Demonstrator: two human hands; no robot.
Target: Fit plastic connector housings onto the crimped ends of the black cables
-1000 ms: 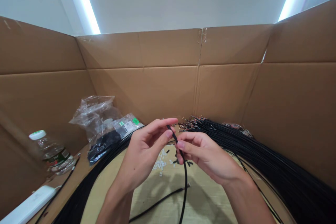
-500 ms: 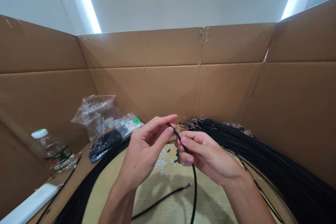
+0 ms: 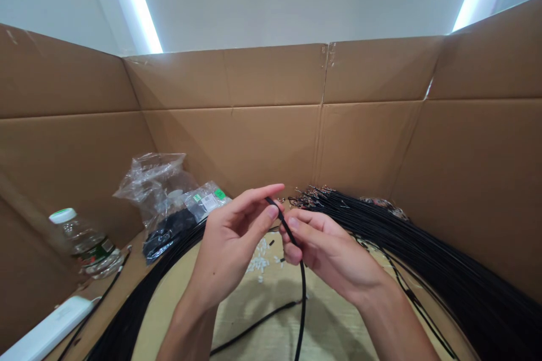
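Observation:
A black cable (image 3: 302, 299) rises from the lower edge of the view into both hands. My left hand (image 3: 237, 237) pinches it near its upper end between thumb and fingers, with the index finger stretched out above. Just below that grip, my right hand (image 3: 326, 248) closes its thumb and fingers on the same cable. The cable's very tip is partly hidden by my left fingers. Under the hands, another piece of black cable (image 3: 258, 324) lies on the pale tabletop (image 3: 334, 321). Small white connector-like pieces (image 3: 259, 263) are scattered behind it.
Large bundles of black cables curve along the left (image 3: 148, 293) and right (image 3: 423, 254), the right one with bare wire ends. Plastic bags (image 3: 158, 180), a water bottle (image 3: 91, 245) and a white box-like device (image 3: 51, 327) stand left. Cardboard walls (image 3: 237, 141) enclose the table.
The hanging cable has swung a little left and now crosses the end of the lying cable. My right hand has shifted slightly left, closer to my left hand.

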